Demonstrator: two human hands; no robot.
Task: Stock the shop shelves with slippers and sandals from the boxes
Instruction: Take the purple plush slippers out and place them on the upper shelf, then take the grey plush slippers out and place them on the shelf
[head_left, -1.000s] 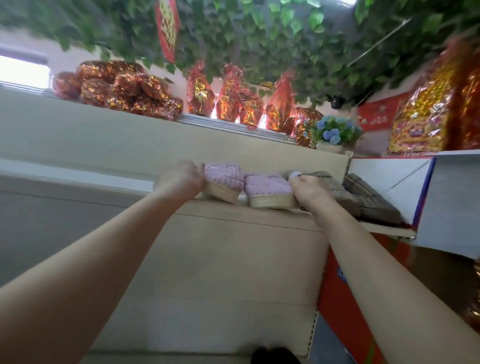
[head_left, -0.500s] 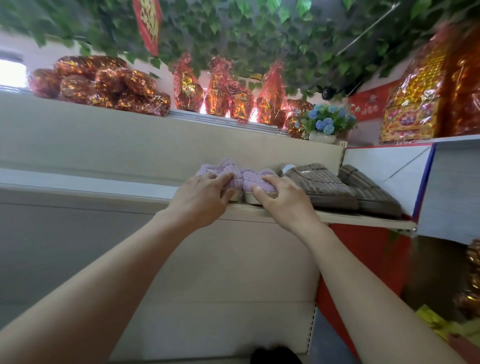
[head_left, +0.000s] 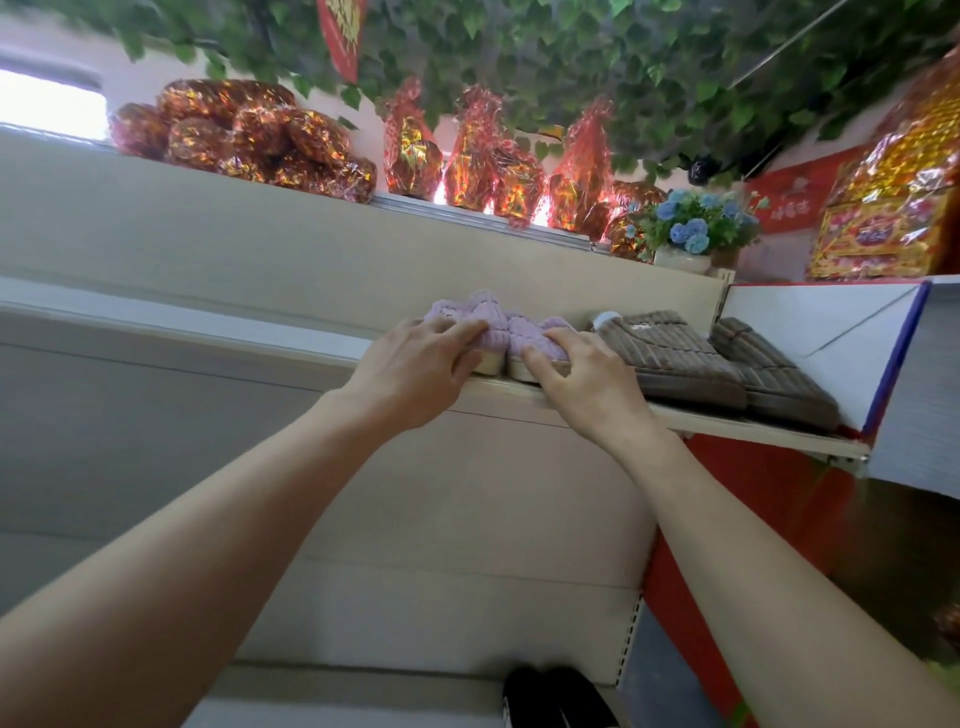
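Left hand (head_left: 415, 374), right hand (head_left: 587, 389) seemingly slid onto slippers (head_left: 498, 330)

The lilac slippers (head_left: 493, 327) looked plush and fuzzy, the brown slippers (head_left: 670, 348) ribbed cloth. The shelf (head_left: 727, 423) was matt beige. The wrapped parcels (head_left: 249, 135) gleamed like glossy foil.
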